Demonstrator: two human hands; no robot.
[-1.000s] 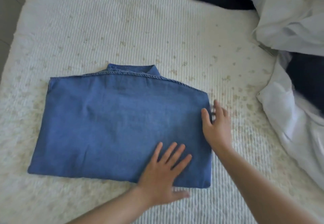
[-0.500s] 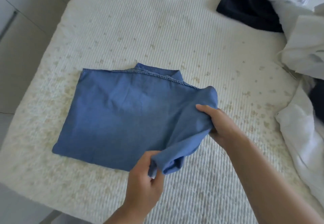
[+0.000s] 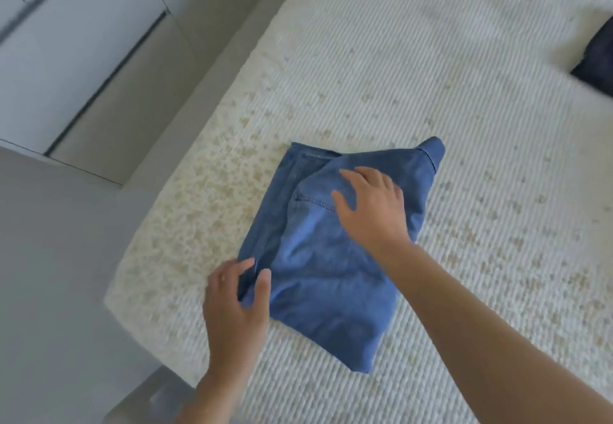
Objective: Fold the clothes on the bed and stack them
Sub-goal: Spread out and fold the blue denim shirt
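The blue denim shirt now lies on the bed as a narrow, doubled packet near the mattress's left edge, its collar corner pointing away from the person. A second ago it was a wide rectangle lying flat; half a second ago its right side was lifted off the bed by both hands. That side has since been carried across and laid over the left half, so the width is roughly halved (a pocket seam now shows on the upper layer).

The right hand rests flat on top of the packet, fingers spread and straight, pressing the upper layer down and holding nothing. The left hand sits at the packet's near-left edge, thumb and fingers curled around the layered hem, pinching it.

Judgement: the fold is essentially complete for this garment. The upper layer sits slightly askew and puffed, so some smoothing appears to be outstanding before it can start a stack.

A dark garment lies well apart at the far right, unfolded. Pale floor and panelling show beyond the bed's left edge.
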